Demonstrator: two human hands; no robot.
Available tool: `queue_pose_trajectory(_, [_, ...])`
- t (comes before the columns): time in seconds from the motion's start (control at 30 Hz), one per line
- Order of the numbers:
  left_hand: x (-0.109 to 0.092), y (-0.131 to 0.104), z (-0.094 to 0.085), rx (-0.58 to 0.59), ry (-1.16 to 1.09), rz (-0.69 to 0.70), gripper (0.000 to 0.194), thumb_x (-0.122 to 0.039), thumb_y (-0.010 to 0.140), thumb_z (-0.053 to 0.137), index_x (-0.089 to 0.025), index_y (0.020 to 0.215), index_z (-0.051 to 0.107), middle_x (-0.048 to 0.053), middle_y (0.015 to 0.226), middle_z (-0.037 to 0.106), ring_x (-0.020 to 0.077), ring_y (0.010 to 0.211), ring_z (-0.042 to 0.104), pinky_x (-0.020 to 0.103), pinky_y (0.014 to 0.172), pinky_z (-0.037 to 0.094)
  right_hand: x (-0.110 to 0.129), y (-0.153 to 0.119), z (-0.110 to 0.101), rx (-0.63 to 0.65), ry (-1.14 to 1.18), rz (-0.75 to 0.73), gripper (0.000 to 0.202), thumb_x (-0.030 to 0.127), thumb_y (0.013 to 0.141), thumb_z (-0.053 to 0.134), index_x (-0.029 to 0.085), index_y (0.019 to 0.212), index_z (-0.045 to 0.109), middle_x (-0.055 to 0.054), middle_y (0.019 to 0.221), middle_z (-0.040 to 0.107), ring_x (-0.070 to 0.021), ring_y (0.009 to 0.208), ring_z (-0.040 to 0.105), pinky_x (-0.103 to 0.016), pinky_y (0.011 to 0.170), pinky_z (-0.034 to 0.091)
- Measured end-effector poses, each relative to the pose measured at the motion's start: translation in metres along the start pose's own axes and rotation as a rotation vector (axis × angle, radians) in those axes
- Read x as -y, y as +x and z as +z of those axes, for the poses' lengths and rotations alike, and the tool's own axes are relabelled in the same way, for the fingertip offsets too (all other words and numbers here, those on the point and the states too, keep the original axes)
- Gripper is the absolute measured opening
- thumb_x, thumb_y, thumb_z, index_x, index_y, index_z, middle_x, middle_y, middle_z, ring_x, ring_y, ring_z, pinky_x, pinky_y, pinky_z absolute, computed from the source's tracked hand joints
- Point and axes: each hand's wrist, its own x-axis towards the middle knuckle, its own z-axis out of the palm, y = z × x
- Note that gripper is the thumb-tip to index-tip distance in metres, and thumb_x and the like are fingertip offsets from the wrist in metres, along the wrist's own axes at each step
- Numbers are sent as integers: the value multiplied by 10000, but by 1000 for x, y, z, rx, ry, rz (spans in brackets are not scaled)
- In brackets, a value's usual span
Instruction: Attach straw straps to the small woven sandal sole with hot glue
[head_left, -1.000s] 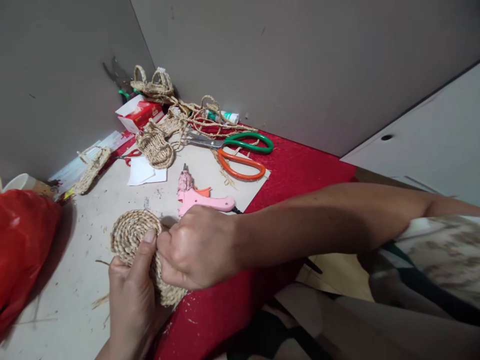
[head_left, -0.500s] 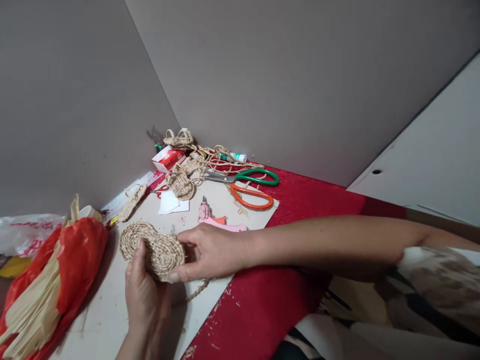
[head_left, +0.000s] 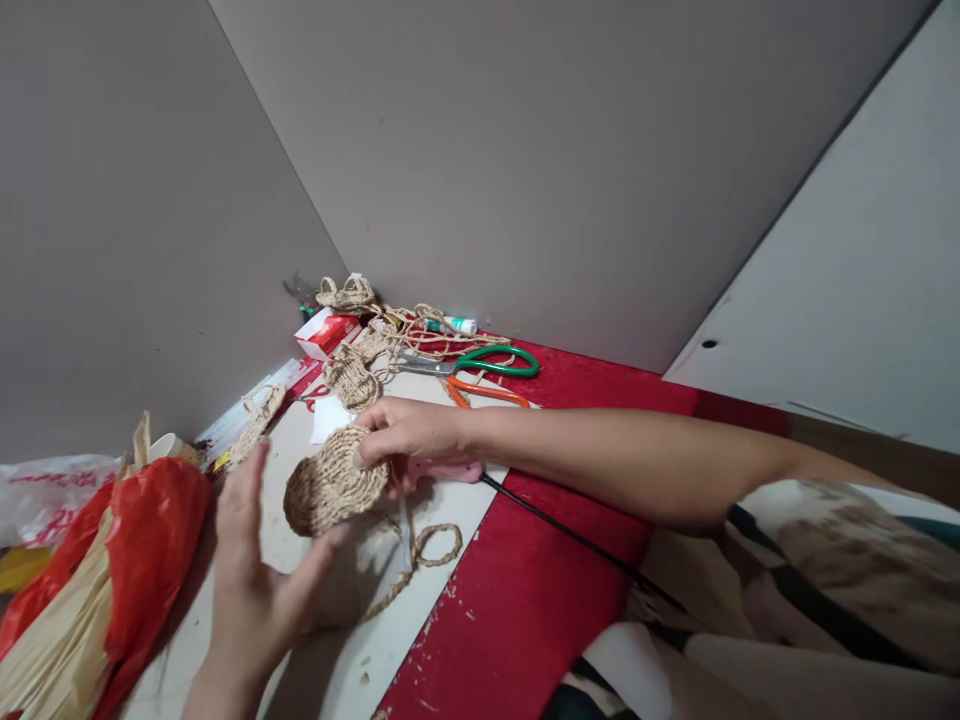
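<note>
A: Starting at the left edge, what lies there?

B: A red plastic bag (head_left: 142, 540) with pale dried leaf strips (head_left: 56, 650) sticking out of it, resting on the pale board (head_left: 352, 670) that covers part of the desk.

A: And the hands?

B: The left hand (head_left: 251, 575) is spread, palm facing in, fingers loose. Its thumb tip touches the lower edge of the woven straw oval (head_left: 330, 485), which stands tilted above the board. The right hand (head_left: 409, 430) reaches in from the right and pinches the oval's upper right edge between thumb and fingers.

A: What hangs from the oval?

B: A loose braided cord (head_left: 420, 555) trails down and curls into a loop on the board, just below the oval.

A: Behind the hands?

B: A pink glue gun (head_left: 442, 470) lies under the right wrist, its black cable (head_left: 570, 540) running right across the red cloth (head_left: 540, 600). Farther back, a small straw sandal (head_left: 351, 380), a tangle of braid (head_left: 427, 330), a red-and-white box (head_left: 324, 333), and green-handled (head_left: 499, 362) and orange-handled scissors (head_left: 487, 393) lie near the wall.
</note>
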Motion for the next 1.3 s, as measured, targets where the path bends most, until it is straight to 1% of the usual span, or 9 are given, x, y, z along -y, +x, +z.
queue_pose_trajectory(0.1, [3, -3, 3, 204, 334, 230, 793, -279, 530, 885, -319, 1271, 604, 62, 1361, 588, 333, 1319, 440, 502, 1160, 99, -3, 3, -2, 64, -10, 21, 134, 252, 703, 595, 146, 739, 521, 17, 562, 627, -75, 366, 545, -162, 359, 442])
queue_pose_trajectory(0.17, [8, -4, 4, 250, 383, 261, 728, -301, 567, 865, -324, 1252, 619, 68, 1283, 642, 338, 1242, 518, 530, 1150, 102, -6, 5, -3, 89, -12, 42, 140, 260, 693, 587, 145, 751, 533, 20, 546, 619, -79, 366, 546, -162, 357, 437])
queue_pose_trajectory(0.43, [3, -6, 8, 282, 334, 76, 609, -354, 546, 855, -279, 1131, 700, 73, 1076, 708, 337, 1063, 602, 500, 1091, 248, -11, 6, -3, 114, -26, 29, 159, 272, 660, 587, 127, 718, 558, 22, 496, 588, -85, 373, 553, -142, 341, 402])
queue_pose_trajectory(0.67, [-5, -12, 22, 261, 328, -147, 549, -384, 574, 822, -219, 1077, 675, 97, 1074, 696, 328, 1038, 594, 456, 956, 407, -11, 5, -1, 112, -39, 22, 164, 284, 744, 588, 122, 721, 578, 20, 518, 597, -70, 365, 536, -142, 338, 400])
queue_pose_trajectory(0.73, [-5, -11, 21, 265, 196, -237, 484, -357, 599, 814, -221, 1045, 687, 85, 1034, 705, 309, 1023, 606, 425, 933, 436, -9, 4, -2, 98, -15, 4, 287, 400, 782, 607, 120, 723, 588, 17, 509, 591, -71, 361, 532, -143, 332, 396])
queue_pose_trajectory(0.83, [-1, -6, 11, 239, -268, -483, 430, -375, 632, 786, -190, 1012, 705, 109, 982, 719, 299, 956, 651, 406, 862, 504, -6, 4, -4, 46, 82, -33, 473, 590, 787, 593, 121, 727, 586, 7, 513, 601, -77, 369, 542, -155, 339, 416])
queue_pose_trajectory(0.97, [6, -1, -6, 97, -865, -688, 510, -457, 613, 763, -203, 1050, 695, 132, 1002, 725, 300, 894, 684, 462, 832, 545, -6, 6, -5, -7, 160, -65, 522, 644, 808, 557, 128, 731, 569, 13, 515, 600, -72, 365, 531, -164, 344, 424])
queue_pose_trajectory(1.07, [4, 0, -10, 93, -1012, -721, 592, -468, 605, 757, -183, 1116, 663, 140, 996, 708, 282, 883, 674, 466, 838, 547, -9, 7, -4, 19, 146, -75, 484, 610, 809, 588, 129, 753, 570, 19, 547, 611, -67, 372, 537, -161, 339, 412])
queue_pose_trajectory(1.3, [-10, -7, -8, 92, -1044, -742, 660, -475, 586, 769, -179, 1157, 619, 102, 955, 671, 239, 862, 640, 414, 814, 553, -12, 8, 1, 63, 74, -120, 395, 510, 844, 604, 131, 743, 556, 32, 551, 606, -52, 393, 539, -148, 365, 399])
